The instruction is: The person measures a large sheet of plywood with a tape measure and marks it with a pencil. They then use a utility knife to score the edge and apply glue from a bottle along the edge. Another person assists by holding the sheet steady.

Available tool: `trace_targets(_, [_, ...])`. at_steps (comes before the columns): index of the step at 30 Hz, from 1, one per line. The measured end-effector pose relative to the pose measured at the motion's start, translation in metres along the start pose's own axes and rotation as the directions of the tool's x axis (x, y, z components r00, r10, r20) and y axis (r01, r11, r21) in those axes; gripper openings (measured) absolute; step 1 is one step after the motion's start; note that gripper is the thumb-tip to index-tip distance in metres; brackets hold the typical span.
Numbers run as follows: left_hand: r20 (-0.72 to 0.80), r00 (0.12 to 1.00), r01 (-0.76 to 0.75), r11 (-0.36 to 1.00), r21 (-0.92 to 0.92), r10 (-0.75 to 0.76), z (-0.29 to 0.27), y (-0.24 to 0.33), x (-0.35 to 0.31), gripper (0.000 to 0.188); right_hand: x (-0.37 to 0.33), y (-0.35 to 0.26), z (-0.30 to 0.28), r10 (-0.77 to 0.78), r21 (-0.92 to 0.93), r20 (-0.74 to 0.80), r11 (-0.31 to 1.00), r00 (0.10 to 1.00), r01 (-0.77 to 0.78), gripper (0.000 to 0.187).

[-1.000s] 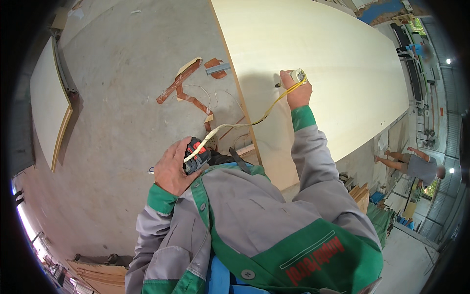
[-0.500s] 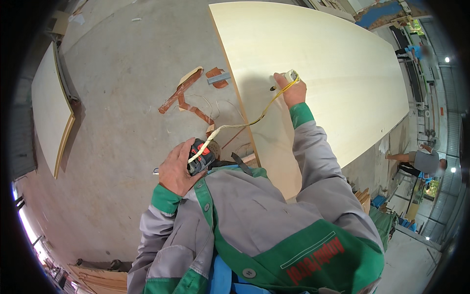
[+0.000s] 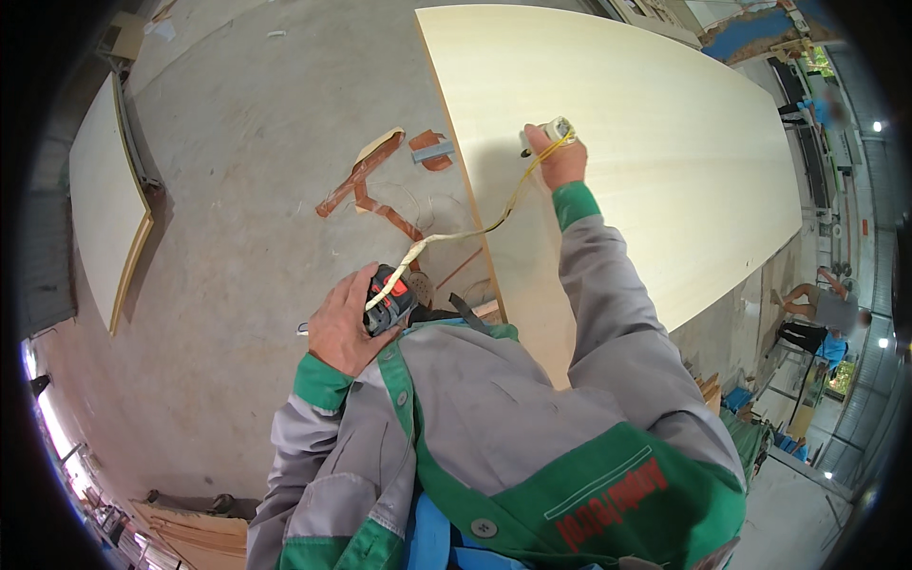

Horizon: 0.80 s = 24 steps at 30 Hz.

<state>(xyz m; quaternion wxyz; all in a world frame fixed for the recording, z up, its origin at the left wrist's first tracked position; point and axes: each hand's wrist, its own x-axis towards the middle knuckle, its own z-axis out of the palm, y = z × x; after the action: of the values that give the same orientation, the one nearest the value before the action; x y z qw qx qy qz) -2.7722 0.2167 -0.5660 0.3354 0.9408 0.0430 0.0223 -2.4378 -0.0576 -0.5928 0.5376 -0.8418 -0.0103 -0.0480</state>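
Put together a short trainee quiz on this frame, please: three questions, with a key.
1. True or false: brown strips lie on the floor, left of the large pale panel.
2. What does the left hand hold?
a) a paintbrush
b) a black-and-red block
c) a hammer
3. Fill in: a partly cream-wrapped ____ runs between the left hand and the white cylindrical piece in the right hand.

Key: 1 true; 2 b; 3 cable.

Black-and-red block-shaped device [image 3: 398, 309] sits tilted, left of pale flat panel [image 3: 655, 171]. Cream-yellow cable [image 3: 454, 235] curves slackly from device to whitish cylindrical tool [image 3: 560, 127] over panel; contact unclear.
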Motion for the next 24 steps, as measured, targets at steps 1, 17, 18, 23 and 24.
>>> trace_targets(1, [0.002, 1.0, 0.0, 1.0, 0.007, 0.0, 0.0, 0.0, 0.0, 0.099, 0.003, 0.0, 0.003, 0.02, -0.039, 0.025, 0.999, 0.999, -0.019, 0.04])
trace_targets(17, [0.07, 0.996, 0.055, 0.998, 0.009, -0.055, -0.012, 0.0, 0.006, 0.101, 0.032, -0.029, 0.017, -0.062, 0.139, -0.07, 0.988, 0.996, 0.071, 0.045])
trace_targets(18, [0.057, 0.998, 0.031, 0.999, 0.013, -0.032, -0.015, 0.001, 0.007, 0.101, 0.031, -0.032, 0.016, 0.023, 0.062, -0.029, 0.998, 0.999, -0.021, 0.044])
trace_targets(23, [0.015, 0.999, -0.03, 1.0, 0.006, 0.03, -0.032, 0.015, 0.007, 0.102, 0.024, -0.054, -0.003, 0.008, -0.073, -0.022, 0.997, 1.0, -0.009, 0.042])
trace_targets(24, [0.013, 0.999, -0.034, 0.999, 0.003, 0.034, -0.035, 0.019, 0.006, 0.102, 0.022, -0.059, -0.008, 0.033, -0.097, -0.046, 0.995, 0.998, -0.037, 0.042])
